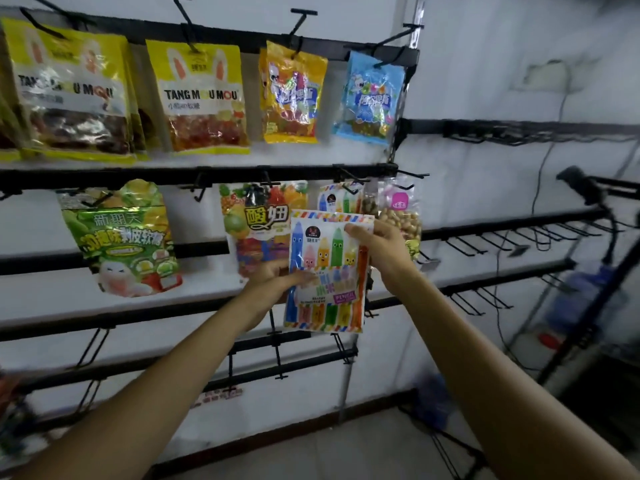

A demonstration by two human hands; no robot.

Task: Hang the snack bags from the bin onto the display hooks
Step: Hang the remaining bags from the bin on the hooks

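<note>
I hold a white crayon-print snack bag (327, 271) upright in front of the second row of the display rack. My left hand (273, 277) grips its lower left edge, thumb across the front. My right hand (379, 249) pinches its top right corner. Just behind and above it, a matching crayon bag (337, 199) hangs on a hook (348, 183) of the second rail. The bin is not in view.
Two yellow Tang Mou Mou bags (204, 98), a yellow candy bag (292, 93) and a blue one (370, 98) hang on the top rail. A green bag (121, 237), a fruit bag (258, 223) and a peanut bag (401, 216) hang below. Bare hooks (485, 244) line the right-hand rack.
</note>
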